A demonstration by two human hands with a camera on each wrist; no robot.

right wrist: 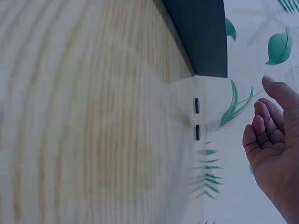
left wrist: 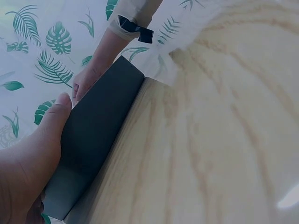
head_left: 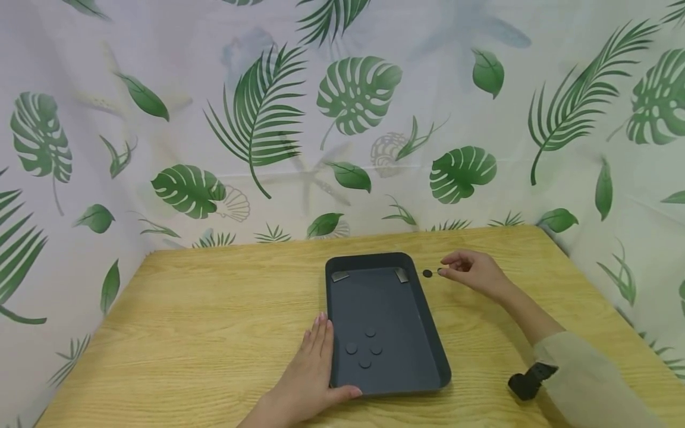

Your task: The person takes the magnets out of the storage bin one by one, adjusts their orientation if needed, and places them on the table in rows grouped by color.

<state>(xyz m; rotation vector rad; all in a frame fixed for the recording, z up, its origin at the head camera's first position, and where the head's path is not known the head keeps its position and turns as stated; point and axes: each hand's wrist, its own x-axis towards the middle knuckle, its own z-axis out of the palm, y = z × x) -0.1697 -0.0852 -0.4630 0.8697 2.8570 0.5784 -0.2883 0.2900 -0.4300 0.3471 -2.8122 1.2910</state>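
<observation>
A dark grey rectangular tray (head_left: 382,309) lies on the wooden table. My left hand (head_left: 307,365) rests against its near left corner, fingers straight along the left wall and thumb at the near rim; the left wrist view shows that thumb beside the tray wall (left wrist: 98,135). Beyond the tray's far right side lie two small black discs (right wrist: 196,105), one of them (head_left: 427,273) left of my right hand (head_left: 473,273). The fingertips are close to the other disc (head_left: 440,271). In the right wrist view this hand appears apart from both discs, fingers loosely curled around nothing.
Several dark discs (head_left: 365,364) lie on the tray floor towards its near end. A small metallic piece (head_left: 339,276) sits in the far left corner, another (head_left: 401,275) in the far right. A leaf-patterned cloth (head_left: 353,119) hangs behind the table (head_left: 214,333).
</observation>
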